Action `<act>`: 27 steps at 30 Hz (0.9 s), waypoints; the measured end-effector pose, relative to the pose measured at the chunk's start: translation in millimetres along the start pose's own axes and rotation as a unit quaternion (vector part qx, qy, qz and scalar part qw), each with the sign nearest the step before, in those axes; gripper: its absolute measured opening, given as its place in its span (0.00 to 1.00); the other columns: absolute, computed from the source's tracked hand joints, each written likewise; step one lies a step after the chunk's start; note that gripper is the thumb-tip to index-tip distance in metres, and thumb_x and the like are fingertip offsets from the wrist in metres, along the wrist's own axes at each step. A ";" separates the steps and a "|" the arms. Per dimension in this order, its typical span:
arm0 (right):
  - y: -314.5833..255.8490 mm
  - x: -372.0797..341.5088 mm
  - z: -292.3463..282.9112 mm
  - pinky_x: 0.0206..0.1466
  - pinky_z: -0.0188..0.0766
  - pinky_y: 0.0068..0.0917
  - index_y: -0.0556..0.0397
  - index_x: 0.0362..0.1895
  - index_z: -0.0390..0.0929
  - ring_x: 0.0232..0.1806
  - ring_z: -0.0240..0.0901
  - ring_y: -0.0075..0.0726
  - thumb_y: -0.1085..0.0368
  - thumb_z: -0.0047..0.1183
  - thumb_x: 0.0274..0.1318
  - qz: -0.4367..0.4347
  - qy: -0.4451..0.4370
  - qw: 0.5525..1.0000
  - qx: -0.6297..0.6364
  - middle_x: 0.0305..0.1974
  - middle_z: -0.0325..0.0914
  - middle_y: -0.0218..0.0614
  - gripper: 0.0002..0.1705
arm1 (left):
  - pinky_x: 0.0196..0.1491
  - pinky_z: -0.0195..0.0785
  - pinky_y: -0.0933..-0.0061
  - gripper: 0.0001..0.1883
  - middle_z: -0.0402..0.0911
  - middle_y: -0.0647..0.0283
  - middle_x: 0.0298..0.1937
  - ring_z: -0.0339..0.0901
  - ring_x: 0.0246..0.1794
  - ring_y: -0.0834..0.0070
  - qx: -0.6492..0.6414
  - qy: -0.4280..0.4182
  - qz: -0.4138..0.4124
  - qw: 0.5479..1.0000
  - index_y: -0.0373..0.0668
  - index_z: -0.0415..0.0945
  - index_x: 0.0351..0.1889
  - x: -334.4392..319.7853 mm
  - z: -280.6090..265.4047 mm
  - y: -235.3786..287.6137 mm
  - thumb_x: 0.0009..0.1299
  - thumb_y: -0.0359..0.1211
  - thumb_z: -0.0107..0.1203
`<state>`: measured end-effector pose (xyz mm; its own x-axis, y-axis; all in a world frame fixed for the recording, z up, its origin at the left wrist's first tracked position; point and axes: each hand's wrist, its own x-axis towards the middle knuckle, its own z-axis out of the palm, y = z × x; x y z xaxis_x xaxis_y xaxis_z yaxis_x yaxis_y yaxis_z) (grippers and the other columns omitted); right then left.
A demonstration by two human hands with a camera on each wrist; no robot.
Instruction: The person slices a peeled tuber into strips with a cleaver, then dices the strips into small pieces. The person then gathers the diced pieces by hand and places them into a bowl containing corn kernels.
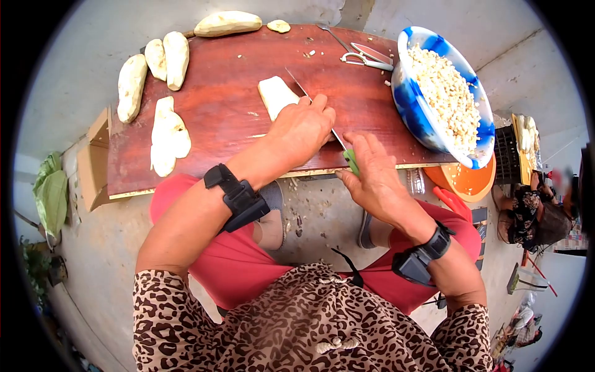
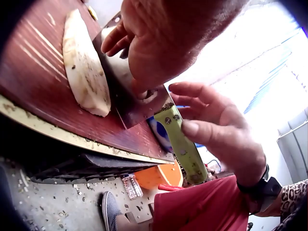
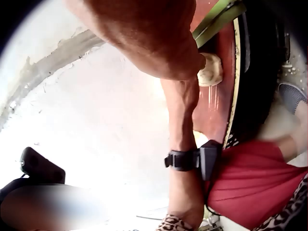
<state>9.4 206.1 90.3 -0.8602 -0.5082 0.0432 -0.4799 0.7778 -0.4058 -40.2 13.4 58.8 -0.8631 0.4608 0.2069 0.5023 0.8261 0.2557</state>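
A wide-bladed kitchen knife (image 2: 183,149) with a worn green handle slants across the red wooden board (image 1: 223,118). My left hand (image 1: 300,130) holds its blade, fingers bent over the metal; in the left wrist view the thumb lies on the blade face beside a small whitish bit. Close to the handle, my right hand (image 1: 378,180) has its fingers mostly straight, its thumb touching the handle near the blade, and the handle's end sticks out free. Left of the blade lies a cut piece of peeled pale root (image 1: 277,96), its long side seen in the left wrist view.
Several peeled roots (image 1: 176,61) lie along the board's left and far edges, with pale slabs (image 1: 168,137) nearer. At right, a blue-and-white basin (image 1: 409,93) holds small pale cubes. A peeler (image 1: 365,61) lies beside it. Below stands an orange basin (image 1: 474,180).
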 end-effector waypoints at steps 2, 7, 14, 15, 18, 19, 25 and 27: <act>7.8 4.0 10.3 0.53 0.70 0.50 0.56 0.60 0.63 0.52 0.71 0.63 0.69 0.57 0.57 0.007 -0.026 0.999 0.045 0.56 0.68 0.55 0.28 | 0.45 0.72 0.53 0.12 0.73 0.50 0.44 0.74 0.46 0.50 0.001 -0.003 0.003 1.000 0.35 0.72 0.36 -0.4 1.2 -1.5 0.62 0.32 0.62; 23.3 17.3 28.6 0.47 0.71 0.56 0.58 0.50 0.65 0.45 0.74 0.70 0.67 0.56 0.59 0.008 -0.030 0.999 0.033 0.48 0.73 0.62 0.19 | 0.45 0.72 0.53 0.15 0.73 0.50 0.45 0.75 0.46 0.50 -0.008 -0.013 -0.004 1.000 0.36 0.72 0.40 -1.8 0.0 -1.2 0.61 0.33 0.64; 19.9 22.4 11.3 0.37 0.71 0.60 0.64 0.41 0.67 0.34 0.75 0.76 0.66 0.55 0.61 0.040 -0.021 0.998 0.047 0.26 0.77 0.66 0.14 | 0.57 0.70 0.52 0.47 0.63 0.39 0.65 0.72 0.57 0.44 -0.051 0.014 -0.028 0.998 0.37 0.56 0.72 -21.0 -16.0 -7.8 0.56 0.34 0.71; 18.6 23.1 9.8 0.37 0.71 0.60 0.64 0.41 0.67 0.34 0.75 0.76 0.66 0.54 0.61 0.052 -0.024 0.997 0.053 0.26 0.76 0.66 0.14 | 0.60 0.68 0.52 0.49 0.61 0.38 0.66 0.70 0.59 0.43 -0.061 0.038 -0.037 0.997 0.37 0.55 0.73 -26.4 -19.3 -8.9 0.55 0.35 0.72; 17.6 24.0 6.7 0.37 0.70 0.60 0.64 0.40 0.67 0.34 0.75 0.77 0.66 0.53 0.63 0.090 -0.024 0.993 0.073 0.26 0.75 0.68 0.13 | 0.65 0.62 0.50 0.53 0.58 0.37 0.68 0.63 0.66 0.42 -0.033 0.065 -0.093 0.993 0.38 0.54 0.74 -38.1 -18.1 -18.7 0.52 0.38 0.75; 17.5 24.8 5.6 0.37 0.70 0.60 0.64 0.40 0.67 0.34 0.75 0.77 0.66 0.53 0.63 0.091 -0.024 0.993 0.072 0.26 0.75 0.69 0.13 | 0.66 0.60 0.50 0.54 0.58 0.38 0.69 0.60 0.68 0.43 -0.034 0.032 -0.119 0.992 0.38 0.54 0.74 -40.9 -17.3 -22.5 0.51 0.40 0.75; 17.6 27.4 1.6 0.38 0.71 0.60 0.64 0.39 0.67 0.35 0.75 0.78 0.63 0.52 0.65 0.102 -0.034 0.993 0.041 0.28 0.76 0.69 0.14 | 0.70 0.51 0.46 0.57 0.58 0.39 0.70 0.53 0.72 0.43 0.002 -0.149 -0.208 0.967 0.39 0.54 0.75 -49.4 -16.1 -29.3 0.51 0.52 0.74; 16.2 29.0 -0.9 0.40 0.72 0.61 0.64 0.39 0.67 0.35 0.75 0.77 0.61 0.51 0.66 0.131 -0.035 0.991 0.006 0.29 0.77 0.69 0.16 | 0.71 0.50 0.46 0.57 0.58 0.38 0.70 0.51 0.74 0.41 0.008 -0.129 -0.197 0.972 0.39 0.54 0.74 -52.8 -10.5 -32.1 0.52 0.54 0.74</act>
<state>-23.4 204.4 85.8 -0.9411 -0.3131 -0.1279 -0.2386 0.8826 -0.4050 -10.2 -40.9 49.5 -0.9737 0.1728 -0.1483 0.1316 0.9586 0.2527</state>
